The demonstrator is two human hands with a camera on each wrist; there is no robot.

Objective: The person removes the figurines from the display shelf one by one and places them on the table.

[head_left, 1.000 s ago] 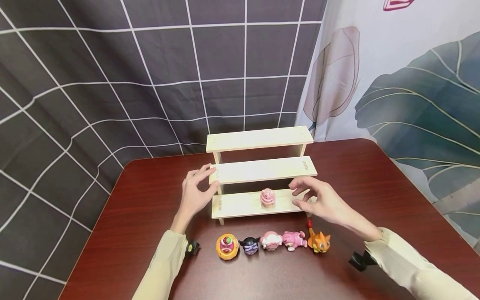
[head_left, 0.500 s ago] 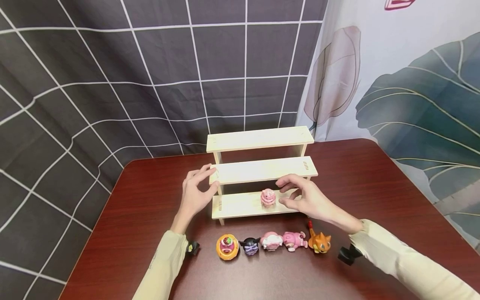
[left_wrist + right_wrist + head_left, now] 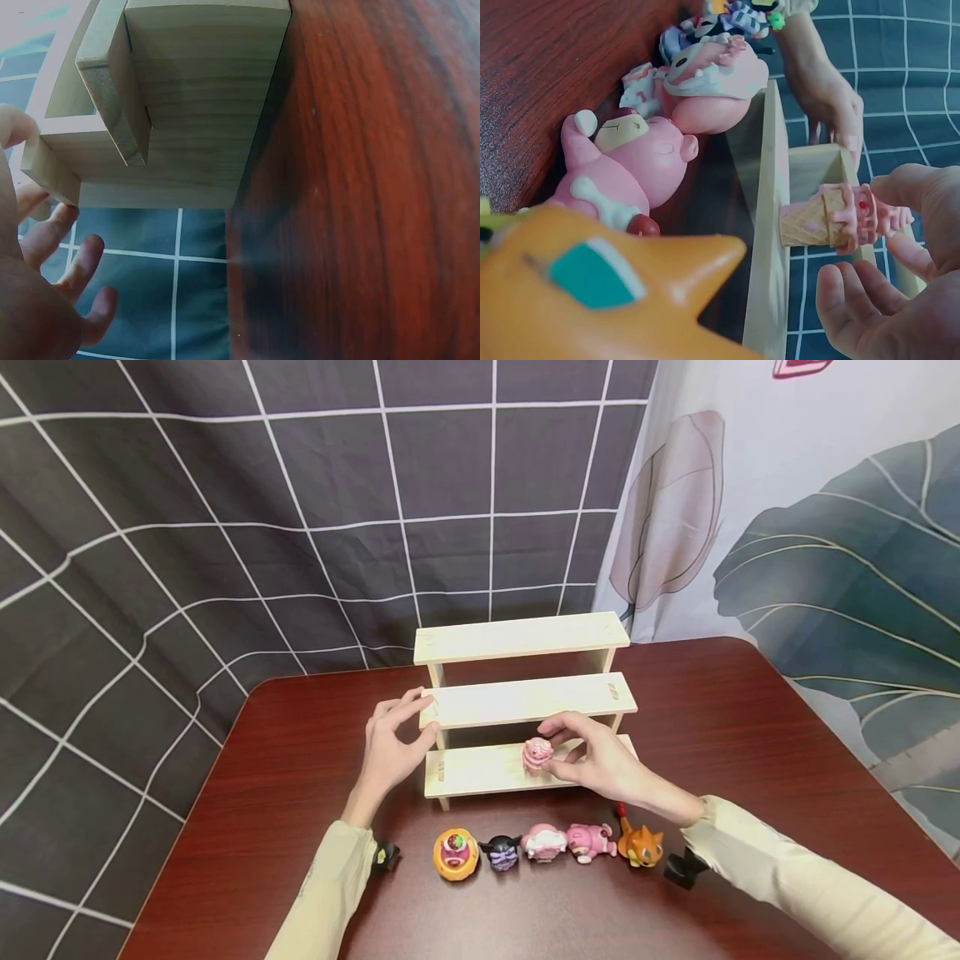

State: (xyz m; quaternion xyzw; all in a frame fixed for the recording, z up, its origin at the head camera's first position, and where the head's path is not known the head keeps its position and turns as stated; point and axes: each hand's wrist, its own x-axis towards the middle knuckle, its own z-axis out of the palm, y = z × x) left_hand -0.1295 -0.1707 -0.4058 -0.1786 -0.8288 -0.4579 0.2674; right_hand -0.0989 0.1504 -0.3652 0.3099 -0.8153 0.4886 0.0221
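Note:
My left hand point(image 3: 390, 747) holds the left end of the middle step of a pale wooden three-step shelf point(image 3: 517, 639); thumb and forefinger lie at its edges, while the other fingers point(image 3: 88, 259) stand apart in the left wrist view. On the lowest step is a pink ice cream cone toy point(image 3: 536, 753), with a waffle base point(image 3: 814, 223) visible in the right wrist view. My right hand point(image 3: 603, 767) pinches its pink top between thumb and forefinger; the remaining fingers point(image 3: 840, 300) are loosely bent. The cone's base is at the step's surface.
In front of the shelf, a row holds an orange round toy point(image 3: 455, 855), a black-and-purple figure point(image 3: 501, 853), a pink-and-white figure point(image 3: 544, 843), a pink figure point(image 3: 591, 842) and an orange figure point(image 3: 640, 845). A grid curtain point(image 3: 322, 560) hangs behind the table point(image 3: 300, 752).
My right hand has moved left along the lowest step and taken hold of the ice cream cone toy, which has turned slightly. The left hand has stayed at the middle step.

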